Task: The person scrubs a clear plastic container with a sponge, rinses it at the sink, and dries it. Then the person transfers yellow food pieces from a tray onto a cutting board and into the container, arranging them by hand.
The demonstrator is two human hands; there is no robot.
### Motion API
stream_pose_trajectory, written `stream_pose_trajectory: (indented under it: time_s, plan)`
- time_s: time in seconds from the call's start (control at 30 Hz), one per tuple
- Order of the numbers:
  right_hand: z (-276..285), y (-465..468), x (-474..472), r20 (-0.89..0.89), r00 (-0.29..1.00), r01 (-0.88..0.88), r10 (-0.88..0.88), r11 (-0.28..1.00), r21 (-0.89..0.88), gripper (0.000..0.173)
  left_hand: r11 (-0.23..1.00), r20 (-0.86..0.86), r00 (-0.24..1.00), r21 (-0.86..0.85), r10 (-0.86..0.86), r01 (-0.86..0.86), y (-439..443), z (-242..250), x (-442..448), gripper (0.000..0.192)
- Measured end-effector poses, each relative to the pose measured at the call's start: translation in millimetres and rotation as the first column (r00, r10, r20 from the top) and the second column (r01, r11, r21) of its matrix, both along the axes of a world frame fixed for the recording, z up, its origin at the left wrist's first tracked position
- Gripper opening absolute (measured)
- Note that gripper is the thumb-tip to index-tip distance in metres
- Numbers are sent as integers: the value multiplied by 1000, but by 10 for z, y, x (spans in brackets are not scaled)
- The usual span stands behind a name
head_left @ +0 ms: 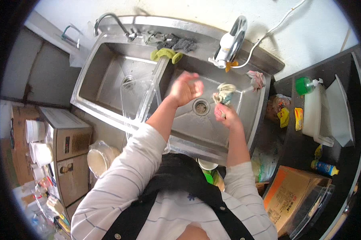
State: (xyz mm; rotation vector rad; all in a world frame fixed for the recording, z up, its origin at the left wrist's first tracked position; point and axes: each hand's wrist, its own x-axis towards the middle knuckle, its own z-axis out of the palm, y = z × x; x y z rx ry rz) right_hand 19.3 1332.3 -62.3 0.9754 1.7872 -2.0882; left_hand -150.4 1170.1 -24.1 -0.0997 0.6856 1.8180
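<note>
A crumpled cream and grey-green cloth [227,90] is bunched in my right hand [226,115], above the right basin of a stainless steel double sink [204,130]. My left hand [186,89] hovers over the same basin, left of the round drain [201,107]. Its fingers are loosely curled and apart, blurred by motion, with nothing visible in them. Beneath my left forearm, a clear plastic container [132,100] lies across the divider and the left basin, partly hidden. A yellow-green cloth [165,55] is draped over the divider's back end.
Behind the right basin stands a white and chrome faucet [226,48] with a cable; a curved tap [114,19] serves the left. Dark rags [180,43] lie on the ledge, a pink cloth [256,80] at the right rim. Shelves at right hold a green pump bottle [304,86] and cardboard box [291,195].
</note>
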Motion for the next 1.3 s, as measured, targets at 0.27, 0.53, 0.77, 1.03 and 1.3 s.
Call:
stream_pose_trajectory:
  time_s: [0.27,0.53,0.77,1.03,1.3]
  plan:
    - [-216,-425,339,75,994,-105,77,846,523,37,609,-807,-219,-206,-548,-766,-1485,-97,86,51]
    - [14,-1594,-383,-50,998,8,-29,923,-384,34,538,-444,876,-793,-189,-286,-2866,-488,346,28]
    - [645,-1743,-591,-330,896,77,-298,835,-545,26,504,-891,345,-452,-296,-736,-2549,-342,198,19]
    - [1630,-1316,-279,-681,732,-138,-37,970,-201,81,607,-898,-427,398,105,-688,-1716,526,-244,18]
    - [1870,-1525,167,-520,852,184,55,899,396,75,746,-763,-519,588,385,-312,-1318,879,-374,38]
